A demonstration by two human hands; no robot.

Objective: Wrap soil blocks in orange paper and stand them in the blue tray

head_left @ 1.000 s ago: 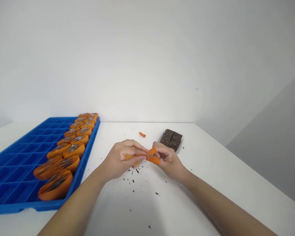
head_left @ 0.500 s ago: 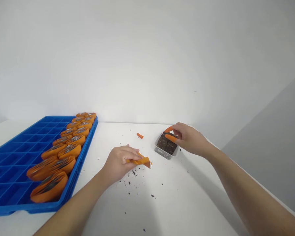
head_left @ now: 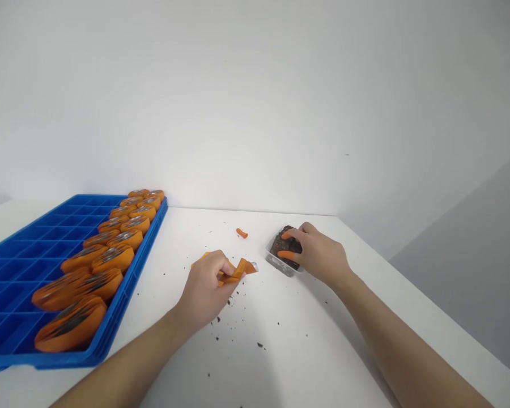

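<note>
My left hand (head_left: 208,286) is closed on an orange wrapper (head_left: 240,271), which is folded and has a silvery inner face showing at its right end. Part of the wrapper sticks out behind the knuckles. My right hand (head_left: 318,252) wears orange finger cots (head_left: 287,255) on two fingers. Those fingertips are apart and rest on dark brown pressed blocks (head_left: 280,243) inside a small clear plastic box (head_left: 279,263). The hand hides the right side of the box.
At left lies a blue compartment tray (head_left: 127,300) with orange bundles (head_left: 113,258) along its right columns. A loose orange finger cot (head_left: 242,233) lies behind my hands. Dark crumbs (head_left: 260,345) dot the white table (head_left: 323,362). A wall (head_left: 255,113) rises behind.
My right hand has lowered into the box, its fingertips now lower on the dark blocks. My left hand has turned the wrapper, and more of it shows behind the knuckles.
</note>
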